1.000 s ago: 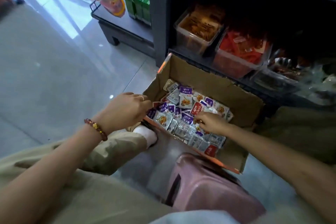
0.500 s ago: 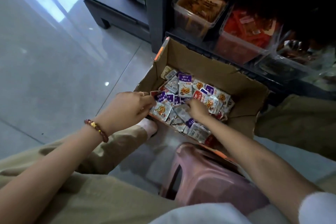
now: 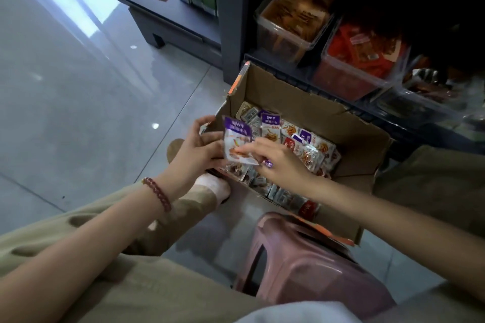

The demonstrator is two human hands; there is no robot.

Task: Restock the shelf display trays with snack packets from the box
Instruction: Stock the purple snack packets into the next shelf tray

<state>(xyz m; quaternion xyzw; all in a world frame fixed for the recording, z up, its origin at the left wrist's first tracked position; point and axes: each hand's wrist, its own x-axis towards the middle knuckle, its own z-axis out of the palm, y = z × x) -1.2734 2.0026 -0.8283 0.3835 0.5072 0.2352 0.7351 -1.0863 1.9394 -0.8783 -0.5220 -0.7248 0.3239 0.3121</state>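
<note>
Head view: purple snack packet, upright, pinched between left hand and right hand over box; display trays far right, apparently part-filled.

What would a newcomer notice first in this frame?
Centre: left hand and right hand hold a purple-topped packet over the open cardboard box full of packets. Upper right, clear trays of orange and red snacks sit on the dark shelf. A pink stool stands bottom centre.
</note>
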